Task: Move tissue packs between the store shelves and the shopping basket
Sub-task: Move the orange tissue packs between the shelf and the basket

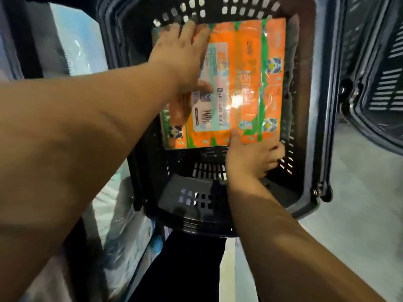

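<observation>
An orange and green tissue pack (pixel 246 83) lies flat inside a black shopping basket (pixel 196 201), barcode label up. My left hand (pixel 185 55) rests flat on the pack's upper left part, fingers spread toward the far wall. My right hand (pixel 250 158) holds the pack's near edge, thumb on top and fingers curled beneath it.
Shelves with pale wrapped tissue packs (pixel 72 49) run along the left, more below (pixel 130 225). A second dark basket (pixel 381 79) stands at the right on a grey floor (pixel 359 214). The basket's handle hinge (pixel 320 190) sits at its near right rim.
</observation>
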Demonstrator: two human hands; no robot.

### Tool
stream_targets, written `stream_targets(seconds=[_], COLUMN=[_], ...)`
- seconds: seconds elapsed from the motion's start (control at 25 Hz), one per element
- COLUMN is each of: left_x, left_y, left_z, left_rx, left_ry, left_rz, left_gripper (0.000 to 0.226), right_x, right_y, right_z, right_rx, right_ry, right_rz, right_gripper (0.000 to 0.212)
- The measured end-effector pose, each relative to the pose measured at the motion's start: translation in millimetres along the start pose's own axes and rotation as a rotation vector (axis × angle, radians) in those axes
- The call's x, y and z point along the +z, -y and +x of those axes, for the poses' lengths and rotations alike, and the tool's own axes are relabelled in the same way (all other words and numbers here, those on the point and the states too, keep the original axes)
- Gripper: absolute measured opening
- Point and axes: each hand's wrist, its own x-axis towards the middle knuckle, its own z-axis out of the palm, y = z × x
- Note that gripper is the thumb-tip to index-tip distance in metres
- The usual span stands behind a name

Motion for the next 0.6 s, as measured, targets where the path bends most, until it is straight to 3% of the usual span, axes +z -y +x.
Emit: stream_targets(seconds=[0.08, 0.2, 0.28, 0.4, 0.6], left_x=[-6, -17, -18, -23, -52], left_y=[-2, 1, -4, -13, -26], left_z=[4, 1, -5, -21, -58], left_rx=[-0.022, -0.068, -0.069, -0.141, -0.301], left_ry=[0.027, 0.034, 0.036, 0.053, 0.021], left_rz=[-0.053, -0.081, -0.08, -0.142, -0.224], left_gripper=[0.124, 0.126, 0.124, 0.122, 0.115], right_x=[12, 28, 28, 14, -27], right_y=[3, 7, 12, 10, -2], right_z=[-1, 1, 3, 0, -22], right_rx=[0.237, 0.332, 0.34, 0.23, 0.182], right_ry=[0.108, 0.298, 0.317, 0.257, 0.312], right_rz=[0.374, 0.683, 0.765, 0.823, 0.877], right_gripper=[0.106, 0.125, 0.126, 0.108, 0.109])
